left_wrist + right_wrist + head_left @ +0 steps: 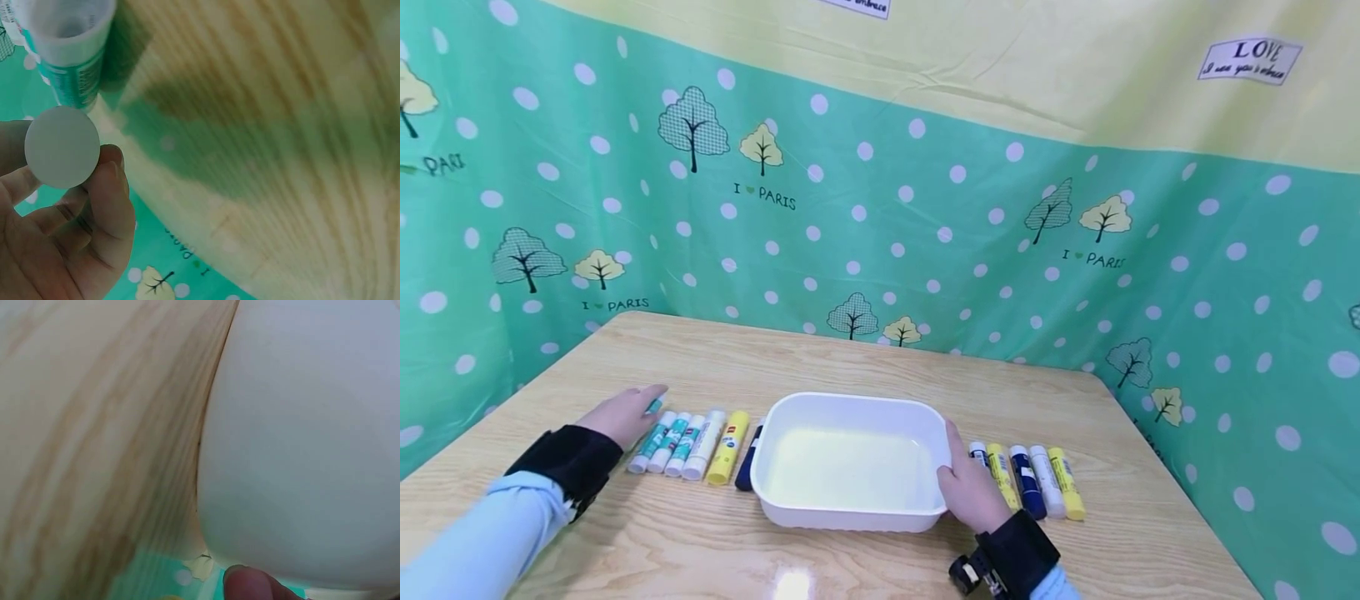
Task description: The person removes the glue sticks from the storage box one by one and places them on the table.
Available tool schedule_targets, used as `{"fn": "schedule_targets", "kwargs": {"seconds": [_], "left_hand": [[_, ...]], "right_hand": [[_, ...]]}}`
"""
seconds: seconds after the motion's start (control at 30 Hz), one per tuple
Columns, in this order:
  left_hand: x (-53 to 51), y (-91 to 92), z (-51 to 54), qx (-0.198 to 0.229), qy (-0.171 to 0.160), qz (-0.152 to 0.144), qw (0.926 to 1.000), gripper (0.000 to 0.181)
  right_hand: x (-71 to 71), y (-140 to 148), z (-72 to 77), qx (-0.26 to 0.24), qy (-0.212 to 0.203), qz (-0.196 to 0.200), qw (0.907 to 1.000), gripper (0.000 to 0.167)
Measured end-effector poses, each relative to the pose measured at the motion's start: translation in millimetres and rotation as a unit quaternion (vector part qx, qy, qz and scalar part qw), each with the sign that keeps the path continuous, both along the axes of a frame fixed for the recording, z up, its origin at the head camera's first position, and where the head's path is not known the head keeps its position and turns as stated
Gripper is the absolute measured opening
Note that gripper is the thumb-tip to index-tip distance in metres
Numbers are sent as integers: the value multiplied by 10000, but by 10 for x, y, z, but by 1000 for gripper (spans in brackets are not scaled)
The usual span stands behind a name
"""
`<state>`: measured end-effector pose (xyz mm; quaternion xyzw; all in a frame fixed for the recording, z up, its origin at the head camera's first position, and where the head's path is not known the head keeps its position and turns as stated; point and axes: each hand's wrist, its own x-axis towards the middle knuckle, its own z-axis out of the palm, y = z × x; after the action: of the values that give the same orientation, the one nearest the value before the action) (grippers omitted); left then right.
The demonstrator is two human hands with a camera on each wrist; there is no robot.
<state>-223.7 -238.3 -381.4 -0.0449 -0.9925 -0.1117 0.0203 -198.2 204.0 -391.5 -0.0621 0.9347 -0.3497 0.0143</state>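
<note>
My left hand (625, 417) pinches a teal-and-white glue stick (656, 406) at the left end of a row of glue sticks. In the left wrist view its round white end (62, 147) faces the camera, between thumb and fingers (112, 206). Beside it are teal glue sticks (652, 442), a white one (703, 446) and a yellow one (727, 448). At the right side of the white plastic tub (850, 518), my right hand (973, 487) grips the rim. The tub wall (306, 444) fills much of the right wrist view, with one fingertip (247, 584) showing below.
A dark blue glue stick (749, 458) lies partly behind the tub's left side. Right of the tub lie several more, among them a dark blue one (1027, 483), a white one (1047, 482) and a yellow one (1066, 483). A patterned green curtain (865, 225) hangs behind the wooden table (700, 550).
</note>
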Motion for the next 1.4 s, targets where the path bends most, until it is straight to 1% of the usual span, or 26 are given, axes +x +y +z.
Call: {"fn": "schedule_targets", "kwargs": {"seconds": [0.23,0.33,0.53,0.73,0.87,1.07,1.17,1.3,1.4], "left_hand": [[-26,-59,-77,0,-164,101,9998,42],[-25,-76,-96,-4,-235,152,9996,42],[-28,-84,-95,-20,-343,212,9992,41],[-29,-85,-93,-93,-557,333,9979,42],[-16,-89,-100,-150,-543,330,9979,41],[-5,-88,-96,-80,-661,424,9969,42],[2,-103,-101,-5,-685,349,9970,41],[8,-113,-109,108,-727,158,9972,38],[1,-102,-92,115,-744,52,9971,38]], "right_hand": [[4,-11,7,0,-60,-78,10000,60],[9,-15,9,-45,-86,-34,9999,60],[7,-15,15,-94,-73,5,9999,60],[10,-14,22,-82,-8,3,10000,60],[15,-22,27,-65,-21,1,10000,60],[16,-29,32,-93,-25,14,10000,60],[14,-26,35,-114,-45,44,9999,61],[9,-18,35,-95,-42,91,9999,61],[14,-12,39,-121,-66,100,9999,61]]}}
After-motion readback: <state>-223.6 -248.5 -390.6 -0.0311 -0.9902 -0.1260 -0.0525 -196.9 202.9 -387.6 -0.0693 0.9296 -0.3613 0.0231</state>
